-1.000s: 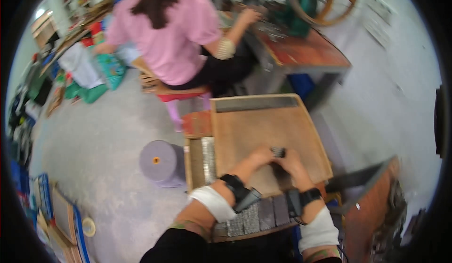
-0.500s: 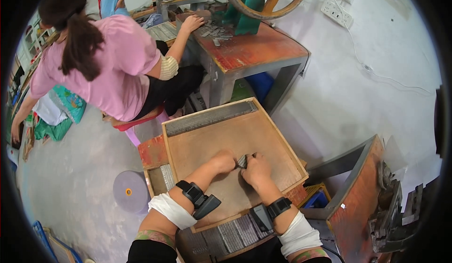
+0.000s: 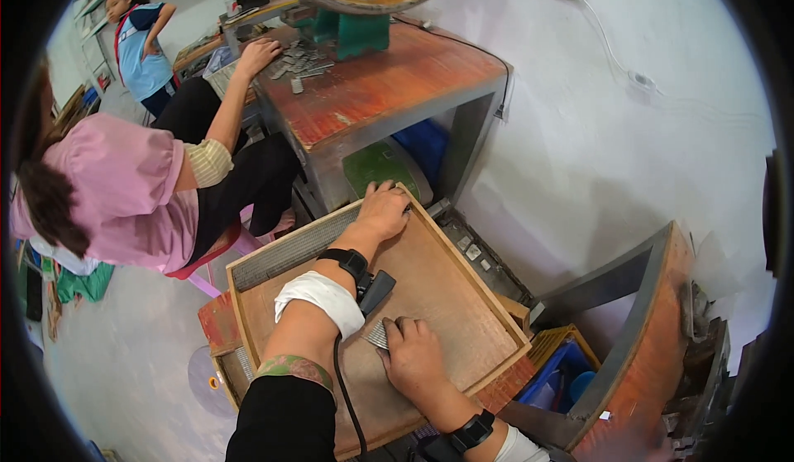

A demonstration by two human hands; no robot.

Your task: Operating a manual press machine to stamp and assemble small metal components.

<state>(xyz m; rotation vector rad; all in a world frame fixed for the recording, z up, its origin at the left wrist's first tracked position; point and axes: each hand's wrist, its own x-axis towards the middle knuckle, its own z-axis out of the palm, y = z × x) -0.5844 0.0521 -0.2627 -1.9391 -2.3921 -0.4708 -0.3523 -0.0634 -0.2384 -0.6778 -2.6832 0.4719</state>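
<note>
A shallow wooden tray (image 3: 463,296) lies before me, with a packed row of small grey metal strips (image 3: 285,251) along its far side. My left hand (image 3: 385,212) reaches across to the tray's far right corner, at the end of that row. Its fingers are curled there, and what they pinch is mostly hidden. Over the bare middle of the tray, my right hand (image 3: 415,354) holds a small stack of ridged metal strips (image 3: 377,335) between thumb and fingers.
A person in a pink top (image 3: 124,189) sits at the left, one hand by loose metal pieces (image 3: 299,61) on a worn red table (image 3: 389,81). A handwheel (image 3: 364,3) rises above it. Another person (image 3: 141,48) stands behind. A yellow crate (image 3: 550,359) stands right of the tray.
My left hand has moved from the tray's middle to its far right corner. My right hand has shifted nearer and keeps the metal strips. The view has swung rightward.
</note>
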